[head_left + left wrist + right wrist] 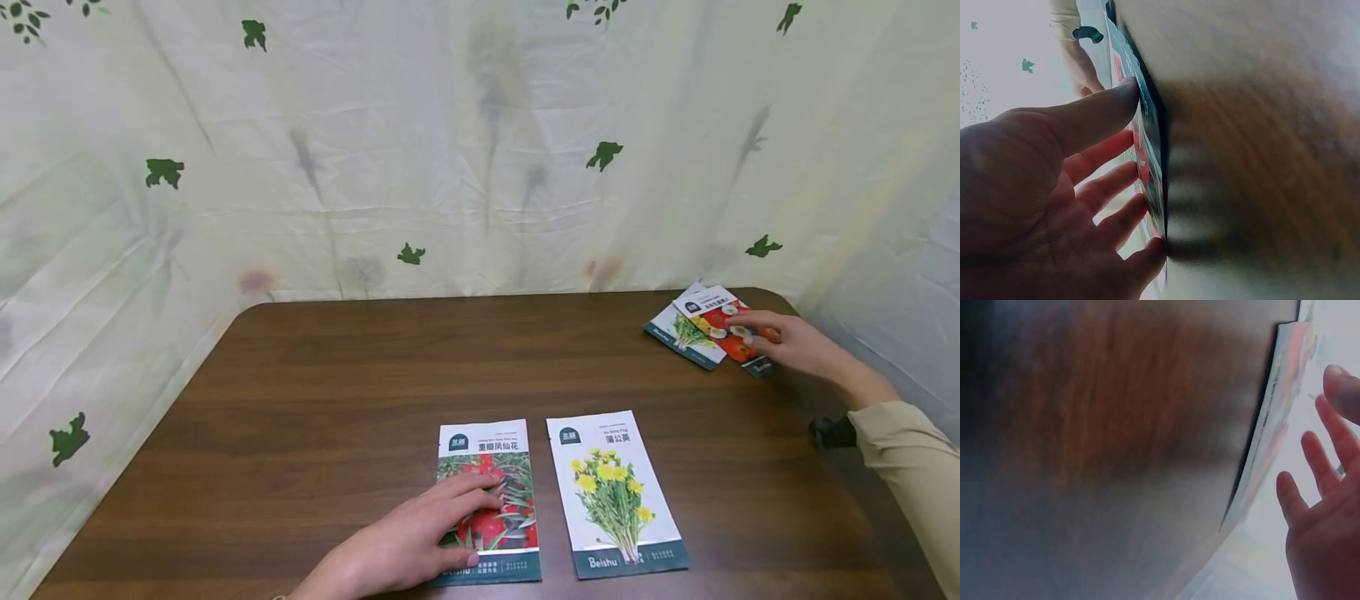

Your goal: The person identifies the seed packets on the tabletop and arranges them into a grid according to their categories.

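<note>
My left hand (408,533) rests on a seed packet with red flowers (516,475), its fingertips and thumb touching the face. In the left wrist view that packet (1142,156) appears nearly edge-on beneath the fingers. Just right of it lies a seed packet with yellow dandelions (611,500), untouched. At the far right corner my right hand (798,342) is over a packet with red and white flowers (708,302). The right wrist view shows those fingers loosely spread, apart from the packet (1272,406). Partly under it lies a packet with a leafy green plant (667,321).
All the packets lie on a dark brown wooden table (315,400) with rounded far corners. A pale curtain (360,167) with green leaf prints hangs behind and along the sides. A dark band (832,432) shows at the right wrist.
</note>
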`<act>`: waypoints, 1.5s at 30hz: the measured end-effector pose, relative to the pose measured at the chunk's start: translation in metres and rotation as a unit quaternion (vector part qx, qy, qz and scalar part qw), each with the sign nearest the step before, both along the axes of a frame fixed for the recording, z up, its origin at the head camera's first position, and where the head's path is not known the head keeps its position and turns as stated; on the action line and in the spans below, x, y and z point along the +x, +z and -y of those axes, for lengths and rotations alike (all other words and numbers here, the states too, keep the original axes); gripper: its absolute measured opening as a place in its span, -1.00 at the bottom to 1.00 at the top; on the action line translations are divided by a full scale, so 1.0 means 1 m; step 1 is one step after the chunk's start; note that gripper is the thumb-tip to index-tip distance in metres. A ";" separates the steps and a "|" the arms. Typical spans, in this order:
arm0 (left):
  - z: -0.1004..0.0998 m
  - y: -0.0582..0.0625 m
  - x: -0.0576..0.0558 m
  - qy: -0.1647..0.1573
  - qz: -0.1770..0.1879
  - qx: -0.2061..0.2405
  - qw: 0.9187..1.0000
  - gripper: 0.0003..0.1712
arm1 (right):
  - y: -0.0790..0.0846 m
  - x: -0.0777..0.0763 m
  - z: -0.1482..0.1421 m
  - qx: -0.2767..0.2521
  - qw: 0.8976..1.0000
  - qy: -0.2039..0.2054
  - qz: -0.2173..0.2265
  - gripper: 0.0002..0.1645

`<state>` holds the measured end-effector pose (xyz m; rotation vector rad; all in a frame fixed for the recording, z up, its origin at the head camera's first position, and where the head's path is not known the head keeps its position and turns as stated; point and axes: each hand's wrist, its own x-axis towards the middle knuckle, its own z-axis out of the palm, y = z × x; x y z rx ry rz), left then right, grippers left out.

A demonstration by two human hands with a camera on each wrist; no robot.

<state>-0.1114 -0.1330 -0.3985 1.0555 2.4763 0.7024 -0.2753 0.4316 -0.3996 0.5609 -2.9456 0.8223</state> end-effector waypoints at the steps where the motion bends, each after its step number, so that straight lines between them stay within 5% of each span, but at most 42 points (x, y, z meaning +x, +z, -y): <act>1: 0.000 0.000 0.000 0.001 0.001 0.000 1.000 -0.43 | -0.001 -0.001 -0.001 0.001 1.000 0.003 0.005 -0.58; 9: 0.000 -0.001 0.000 0.000 0.008 0.001 1.000 -0.43 | -0.009 -0.003 -0.006 0.016 0.999 0.026 0.010 -0.52; 21: -0.001 0.000 0.000 0.004 0.006 -0.005 1.000 -0.41 | -0.009 0.005 0.000 0.057 0.997 -0.015 0.044 -0.45; 29: -0.001 0.000 0.000 0.003 -0.007 -0.003 1.000 -0.41 | -0.008 0.011 0.012 0.074 0.997 -0.025 0.001 -0.50; 45: -0.001 0.000 0.000 0.002 0.000 -0.002 1.000 -0.43 | -0.004 0.015 0.050 0.114 0.992 -0.058 0.016 -0.41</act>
